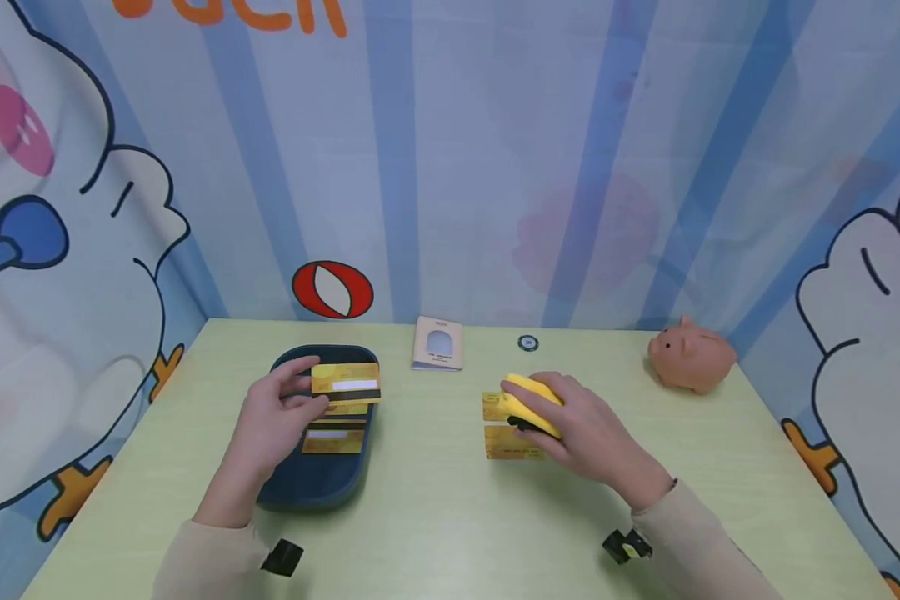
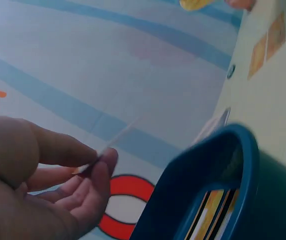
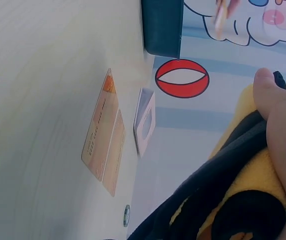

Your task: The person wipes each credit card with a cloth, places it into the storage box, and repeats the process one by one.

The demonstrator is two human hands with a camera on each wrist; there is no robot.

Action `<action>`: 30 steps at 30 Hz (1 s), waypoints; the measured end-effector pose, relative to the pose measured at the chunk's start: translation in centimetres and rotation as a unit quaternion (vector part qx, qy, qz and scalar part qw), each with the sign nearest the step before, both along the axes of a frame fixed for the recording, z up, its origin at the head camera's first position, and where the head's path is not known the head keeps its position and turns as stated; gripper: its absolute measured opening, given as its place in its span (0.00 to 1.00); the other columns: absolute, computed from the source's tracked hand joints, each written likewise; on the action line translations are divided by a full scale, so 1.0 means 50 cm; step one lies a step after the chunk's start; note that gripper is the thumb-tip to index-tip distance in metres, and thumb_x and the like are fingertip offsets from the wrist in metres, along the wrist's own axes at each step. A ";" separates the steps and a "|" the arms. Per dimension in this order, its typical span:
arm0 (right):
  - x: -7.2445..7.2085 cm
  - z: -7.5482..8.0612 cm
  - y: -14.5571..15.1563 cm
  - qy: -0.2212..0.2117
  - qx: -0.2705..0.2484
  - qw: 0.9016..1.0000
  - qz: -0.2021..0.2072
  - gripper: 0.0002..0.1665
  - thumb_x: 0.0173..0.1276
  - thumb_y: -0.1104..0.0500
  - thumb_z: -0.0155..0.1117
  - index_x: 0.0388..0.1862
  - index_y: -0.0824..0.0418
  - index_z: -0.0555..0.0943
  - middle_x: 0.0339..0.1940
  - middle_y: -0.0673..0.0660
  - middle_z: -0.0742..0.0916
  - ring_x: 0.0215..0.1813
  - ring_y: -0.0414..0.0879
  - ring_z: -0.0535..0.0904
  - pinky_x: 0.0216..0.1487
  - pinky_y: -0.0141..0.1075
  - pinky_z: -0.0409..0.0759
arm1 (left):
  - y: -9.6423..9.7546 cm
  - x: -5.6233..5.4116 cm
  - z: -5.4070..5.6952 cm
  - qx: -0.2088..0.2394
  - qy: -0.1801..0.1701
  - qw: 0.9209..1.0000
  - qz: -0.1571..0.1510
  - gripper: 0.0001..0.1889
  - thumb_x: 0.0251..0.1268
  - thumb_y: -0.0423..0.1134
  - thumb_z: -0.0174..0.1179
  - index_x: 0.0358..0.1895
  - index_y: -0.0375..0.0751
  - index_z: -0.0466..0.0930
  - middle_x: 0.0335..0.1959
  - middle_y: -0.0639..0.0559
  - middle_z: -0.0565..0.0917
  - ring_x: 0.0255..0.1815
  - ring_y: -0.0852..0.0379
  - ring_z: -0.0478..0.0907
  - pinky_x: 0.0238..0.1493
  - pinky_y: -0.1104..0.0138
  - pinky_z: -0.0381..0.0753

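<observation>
My left hand [image 1: 270, 425] pinches a gold bank card [image 1: 345, 374] with a dark stripe, above a navy tray [image 1: 300, 493]. Inside the tray lie more gold cards [image 1: 333, 443], partly covered by the held one. In the left wrist view that card [image 2: 119, 134] appears nearly edge-on between thumb and fingers. My right hand [image 1: 596, 437] grips a soft yellow-and-black fuzzy item [image 1: 531, 398], whose exact kind I cannot tell. It is held over two gold cards [image 1: 504, 446] lying on the table; the right wrist view shows both cards [image 3: 98, 137] side by side, apart from the hand.
Toward the back of the table stands a pale pink folded booklet [image 1: 438, 343]. Right of it lies a small dark round chip [image 1: 528, 342]. A pink piggy bank [image 1: 692, 358] is at the back right corner. A striped cartoon curtain [image 1: 465, 167] hangs behind.
</observation>
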State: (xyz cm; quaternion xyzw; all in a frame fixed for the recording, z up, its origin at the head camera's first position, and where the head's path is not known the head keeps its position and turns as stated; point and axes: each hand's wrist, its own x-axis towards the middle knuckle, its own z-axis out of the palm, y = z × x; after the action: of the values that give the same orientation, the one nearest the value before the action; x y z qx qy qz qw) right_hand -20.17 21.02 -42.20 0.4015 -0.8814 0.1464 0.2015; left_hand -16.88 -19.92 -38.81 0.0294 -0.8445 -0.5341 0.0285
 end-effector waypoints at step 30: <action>0.007 -0.001 0.001 -0.009 -0.002 1.000 -0.003 0.43 0.70 0.46 0.74 0.82 0.39 0.68 0.63 0.59 0.81 0.55 0.51 0.81 0.52 0.50 0.84 | -0.013 -0.026 -0.062 -0.255 -0.086 0.962 -0.044 0.34 0.71 0.37 0.65 0.75 0.26 0.65 0.58 0.27 0.81 0.51 0.39 0.80 0.49 0.49 0.83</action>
State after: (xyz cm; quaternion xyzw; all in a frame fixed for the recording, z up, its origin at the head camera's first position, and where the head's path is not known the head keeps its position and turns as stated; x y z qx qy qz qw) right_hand -19.84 21.05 -42.26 0.3972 -0.8841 0.1513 0.1944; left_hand -18.19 -20.59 -41.89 0.0294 -0.9524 -0.2971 -0.0610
